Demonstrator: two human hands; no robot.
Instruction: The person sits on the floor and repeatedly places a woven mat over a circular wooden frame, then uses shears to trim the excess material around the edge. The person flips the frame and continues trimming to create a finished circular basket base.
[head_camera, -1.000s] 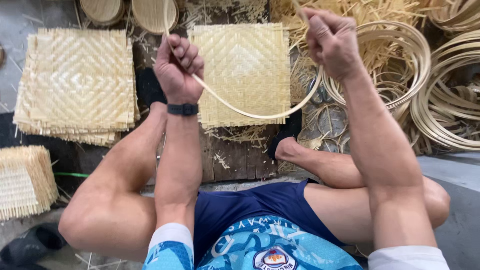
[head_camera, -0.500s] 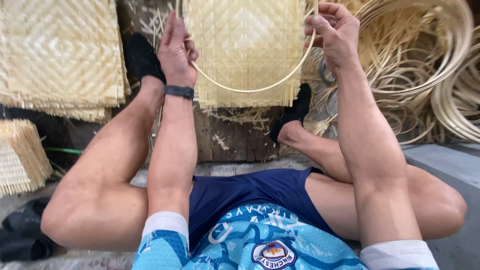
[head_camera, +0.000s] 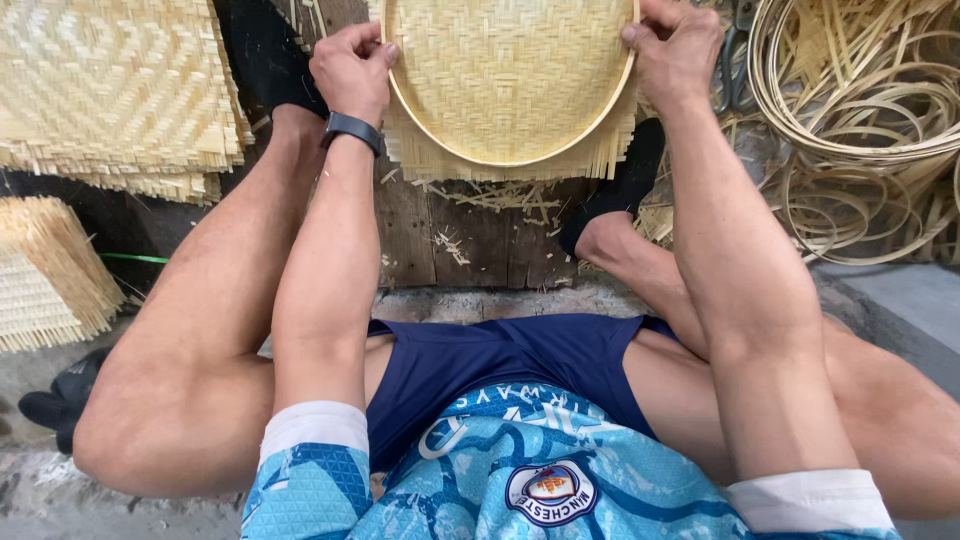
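On the ground between my feet, head view: I sit with knees spread, looking down past both forearms at the work.

Left hand: my left hand (head_camera: 352, 68), dark wristband (head_camera: 352, 129) below it, fingers curled shut on the left side of the bamboo hoop (head_camera: 505, 160).

Right hand: my right hand (head_camera: 677, 45), fingers closed on the hoop's right side, thumb pressing down at the rim.

Work piece: the hoop lies on the woven bamboo mat (head_camera: 510, 70), pressed against it; the mat's frayed ends stick out beyond the ring along the lower edge. Top of both is cut off by the frame.

Handling, judged: hoop is a thin bent strip, light and springy, likely to open out if released; best held at opposite sides, as now. Mat is light, flexible, with brittle splintery ends; take it by the woven body, not the fringe.

Surface: dark worn wooden board (head_camera: 470, 240) under the mat, littered with bamboo slivers; rough concrete nearer me.

Surroundings, left: a stack of flat woven mats (head_camera: 110, 90); a smaller woven stack (head_camera: 45, 270) lower down; a green cord (head_camera: 130, 258) beside it.

Surroundings, right: a pile of coiled bamboo hoops (head_camera: 860, 120), loose and overlapping.

Feet: dark socks, one at each side of the mat.
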